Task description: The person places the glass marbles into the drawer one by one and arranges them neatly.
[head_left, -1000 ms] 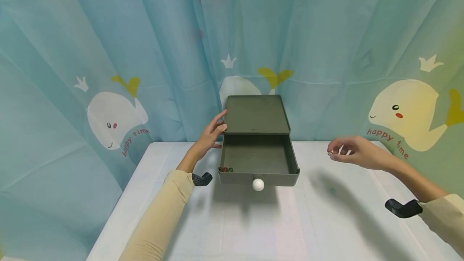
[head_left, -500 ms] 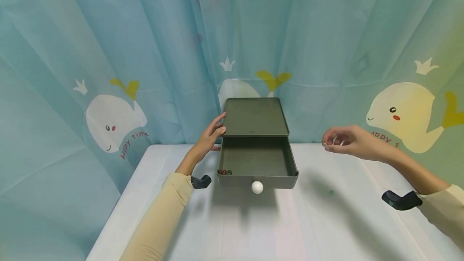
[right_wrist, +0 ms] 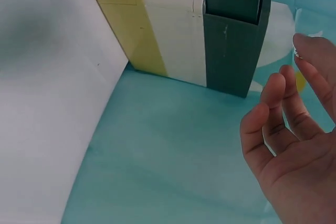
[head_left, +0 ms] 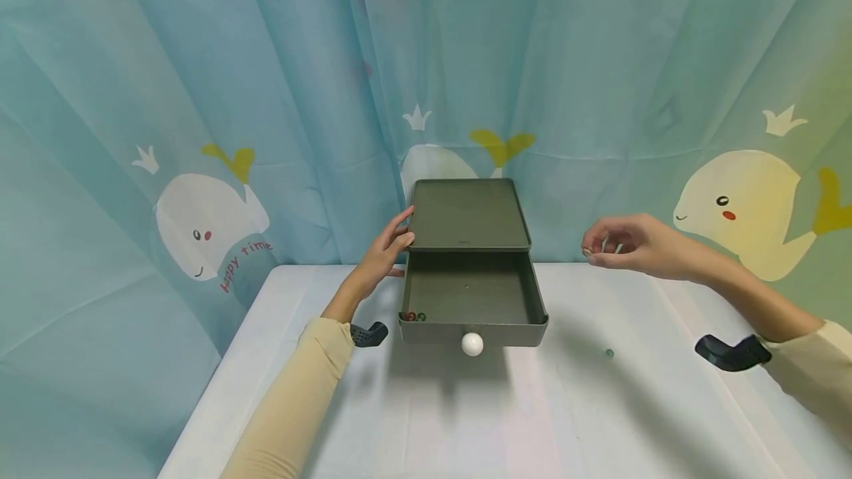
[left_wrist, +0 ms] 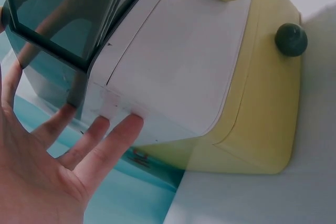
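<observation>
A dark green drawer unit (head_left: 469, 213) stands at the back of the table, its top drawer (head_left: 475, 290) pulled out, with a white knob (head_left: 472, 344) on the front. Inside, at the drawer's front left corner, lie a red marble (head_left: 411, 316) and a green marble (head_left: 421, 317). My left hand (head_left: 376, 257) rests with fairly straight fingers against the unit's left side; in the left wrist view those fingertips (left_wrist: 134, 121) touch it. To the right, my raised right hand (head_left: 642, 246) pinches a small marble (head_left: 586, 251), mostly hidden by the thumb and forefinger.
Another green marble (head_left: 609, 353) lies on the white table (head_left: 466, 427), below and in front of my right hand. Lower down the unit are a white drawer (left_wrist: 173, 51) and a yellow drawer (left_wrist: 262, 93). A blue whale-print curtain (head_left: 299, 94) hangs behind.
My right hand has risen and shifted a little left, keeping its pinch on the marble. The left hand stays at the drawer unit's side. The head view has tilted slightly.
</observation>
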Demonstrator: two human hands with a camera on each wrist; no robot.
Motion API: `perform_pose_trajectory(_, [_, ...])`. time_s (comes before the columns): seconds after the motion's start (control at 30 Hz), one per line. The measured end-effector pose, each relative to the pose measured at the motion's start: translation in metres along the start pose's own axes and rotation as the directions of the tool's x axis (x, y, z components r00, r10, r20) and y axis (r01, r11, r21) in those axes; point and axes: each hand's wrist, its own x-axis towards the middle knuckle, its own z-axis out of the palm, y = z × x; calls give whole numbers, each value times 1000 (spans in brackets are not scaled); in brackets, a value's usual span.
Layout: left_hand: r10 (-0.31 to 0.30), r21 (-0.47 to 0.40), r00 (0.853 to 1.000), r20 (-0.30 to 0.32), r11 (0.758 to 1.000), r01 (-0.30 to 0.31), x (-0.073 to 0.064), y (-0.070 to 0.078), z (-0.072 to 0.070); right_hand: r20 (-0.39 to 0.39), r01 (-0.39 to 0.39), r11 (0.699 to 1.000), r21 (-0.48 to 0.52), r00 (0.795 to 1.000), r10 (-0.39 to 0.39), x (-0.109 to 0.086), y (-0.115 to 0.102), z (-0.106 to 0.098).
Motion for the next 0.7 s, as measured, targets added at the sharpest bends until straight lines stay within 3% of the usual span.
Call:
perform_pose_trajectory(0.3, [-2,4,1000,4,1000,2,0,-1,0,57,4,1000,3,998,-4,20,-15,1])
perform_pose_trajectory(0.7, [-2,-7,1000,3,1000,2,0,0,0,171,-7,999,44,985,-1,68,-46,14])
